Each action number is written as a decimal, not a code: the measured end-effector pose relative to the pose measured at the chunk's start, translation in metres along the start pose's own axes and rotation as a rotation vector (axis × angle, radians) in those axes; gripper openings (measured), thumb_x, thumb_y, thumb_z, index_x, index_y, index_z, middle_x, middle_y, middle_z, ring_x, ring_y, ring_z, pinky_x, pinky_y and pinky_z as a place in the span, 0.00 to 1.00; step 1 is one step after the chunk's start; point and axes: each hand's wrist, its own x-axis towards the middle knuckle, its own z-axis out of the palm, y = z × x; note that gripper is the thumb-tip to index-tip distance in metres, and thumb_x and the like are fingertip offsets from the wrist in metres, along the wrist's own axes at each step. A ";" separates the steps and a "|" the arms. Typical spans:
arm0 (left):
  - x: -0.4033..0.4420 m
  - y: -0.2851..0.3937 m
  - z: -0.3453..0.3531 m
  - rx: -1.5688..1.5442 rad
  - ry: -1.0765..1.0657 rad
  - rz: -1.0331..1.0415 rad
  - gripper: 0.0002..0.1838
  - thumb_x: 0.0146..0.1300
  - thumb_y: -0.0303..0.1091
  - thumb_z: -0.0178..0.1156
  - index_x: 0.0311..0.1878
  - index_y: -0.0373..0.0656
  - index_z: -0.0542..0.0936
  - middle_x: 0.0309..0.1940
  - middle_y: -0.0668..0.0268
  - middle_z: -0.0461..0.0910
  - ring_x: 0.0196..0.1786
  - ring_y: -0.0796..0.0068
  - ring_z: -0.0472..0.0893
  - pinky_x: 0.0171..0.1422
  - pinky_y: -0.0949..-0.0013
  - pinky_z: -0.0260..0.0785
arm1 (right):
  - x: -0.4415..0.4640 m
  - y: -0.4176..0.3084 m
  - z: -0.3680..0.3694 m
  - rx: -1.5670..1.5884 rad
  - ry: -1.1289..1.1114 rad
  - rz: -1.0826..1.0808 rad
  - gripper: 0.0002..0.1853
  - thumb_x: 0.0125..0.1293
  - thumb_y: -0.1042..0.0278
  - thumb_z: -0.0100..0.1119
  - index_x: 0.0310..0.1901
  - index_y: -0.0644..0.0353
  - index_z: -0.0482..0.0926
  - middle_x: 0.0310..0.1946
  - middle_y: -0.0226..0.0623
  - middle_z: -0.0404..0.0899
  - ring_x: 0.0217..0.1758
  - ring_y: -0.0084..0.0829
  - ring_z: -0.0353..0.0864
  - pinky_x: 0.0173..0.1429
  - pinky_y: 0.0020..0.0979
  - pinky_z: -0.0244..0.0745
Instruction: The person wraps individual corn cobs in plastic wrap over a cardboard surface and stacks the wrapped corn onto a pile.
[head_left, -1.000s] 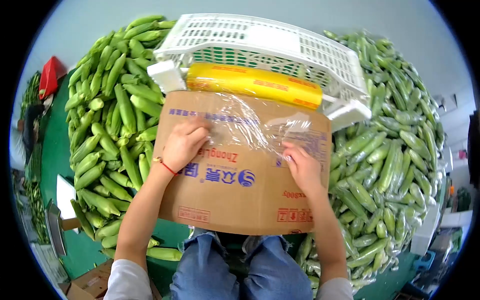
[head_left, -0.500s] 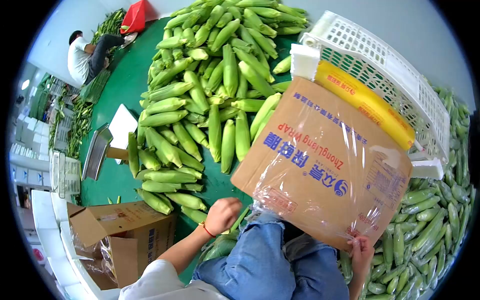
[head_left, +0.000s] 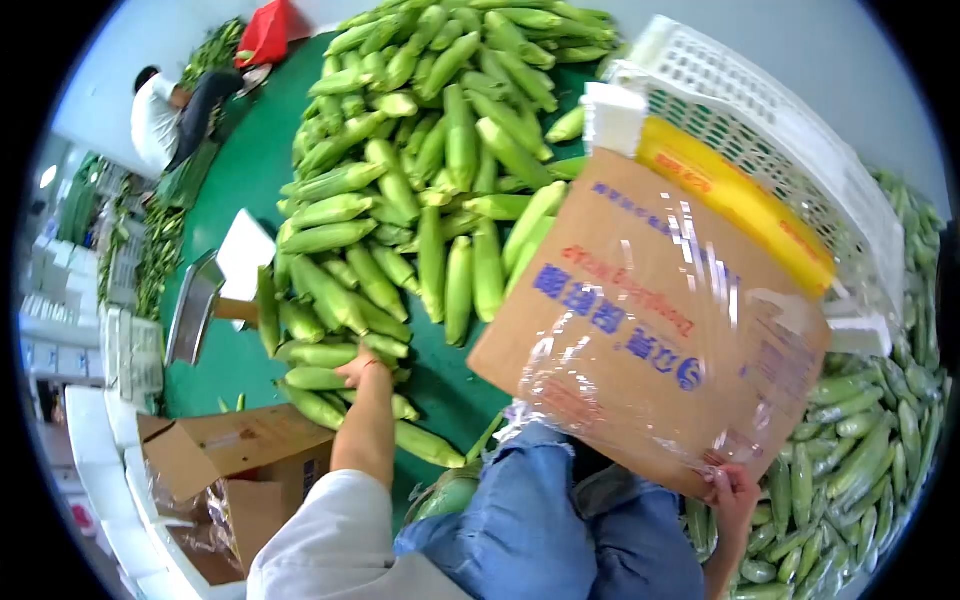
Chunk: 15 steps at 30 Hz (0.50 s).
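My left hand [head_left: 364, 369] is stretched out over the lower part of the pile of green corn ears [head_left: 430, 190]. Its fingers are apart and touch the husks; no ear is lifted. In my right hand [head_left: 735, 487] the fingers pinch the edge of the clear plastic wrap [head_left: 690, 440] at the near right corner of a cardboard box [head_left: 620, 330]. That box leans tilted above my knees, with wrap stretched over its printed face. Against its far side rests a yellow roll of wrap [head_left: 735, 205], between white foam blocks.
A white plastic crate [head_left: 770, 110] stands behind the box. Wrapped corn ears [head_left: 840, 480] lie at the right. At the left are an open carton [head_left: 240, 450], a scale [head_left: 195, 305] and white foam boxes [head_left: 95, 440]. Another person [head_left: 160, 120] sits at the far left.
My left hand has moved forward and left from beside my knee onto the corn, its fingers opening out. One ear near my knee has shifted right. My right hand keeps its pinch.
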 end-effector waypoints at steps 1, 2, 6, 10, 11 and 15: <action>0.017 -0.008 0.008 -0.087 -0.075 0.028 0.50 0.44 0.50 0.76 0.68 0.46 0.61 0.62 0.50 0.67 0.58 0.48 0.74 0.61 0.48 0.69 | 0.001 -0.004 0.001 -0.033 -0.017 -0.009 0.06 0.67 0.73 0.56 0.42 0.65 0.78 0.30 0.34 0.83 0.22 0.17 0.74 0.27 0.19 0.69; 0.044 -0.019 0.016 -0.161 -0.160 0.055 0.47 0.46 0.48 0.76 0.67 0.44 0.63 0.59 0.50 0.70 0.56 0.49 0.75 0.59 0.49 0.69 | -0.003 -0.007 -0.002 -0.070 -0.022 -0.006 0.06 0.67 0.73 0.57 0.42 0.65 0.78 0.30 0.34 0.83 0.22 0.17 0.74 0.27 0.19 0.70; 0.022 -0.003 -0.071 -0.862 -0.950 -0.410 0.23 0.63 0.51 0.61 0.53 0.45 0.75 0.44 0.64 0.78 0.39 0.68 0.76 0.43 0.69 0.72 | -0.005 -0.004 0.001 0.012 -0.014 0.018 0.07 0.67 0.72 0.56 0.42 0.66 0.78 0.31 0.33 0.83 0.24 0.17 0.75 0.30 0.20 0.72; -0.098 0.004 -0.193 -0.837 -1.506 -0.137 0.20 0.66 0.46 0.59 0.57 0.48 0.75 0.45 0.65 0.80 0.43 0.69 0.79 0.50 0.65 0.74 | -0.004 -0.008 0.004 0.055 -0.039 -0.006 0.06 0.69 0.72 0.55 0.42 0.65 0.77 0.31 0.32 0.82 0.26 0.17 0.75 0.32 0.20 0.73; -0.115 0.010 -0.200 -0.741 -1.581 -0.019 0.21 0.67 0.44 0.58 0.59 0.48 0.73 0.46 0.65 0.79 0.43 0.69 0.79 0.49 0.64 0.74 | -0.004 -0.007 0.004 0.043 -0.039 -0.030 0.06 0.70 0.72 0.54 0.42 0.65 0.77 0.31 0.32 0.82 0.26 0.16 0.75 0.32 0.20 0.73; -0.216 0.046 -0.224 -0.354 -1.689 0.715 0.27 0.65 0.29 0.55 0.67 0.41 0.63 0.46 0.64 0.75 0.48 0.72 0.76 0.52 0.64 0.73 | -0.011 -0.006 0.016 -0.076 0.079 -0.125 0.06 0.68 0.74 0.54 0.42 0.65 0.77 0.29 0.34 0.82 0.28 0.22 0.79 0.34 0.25 0.75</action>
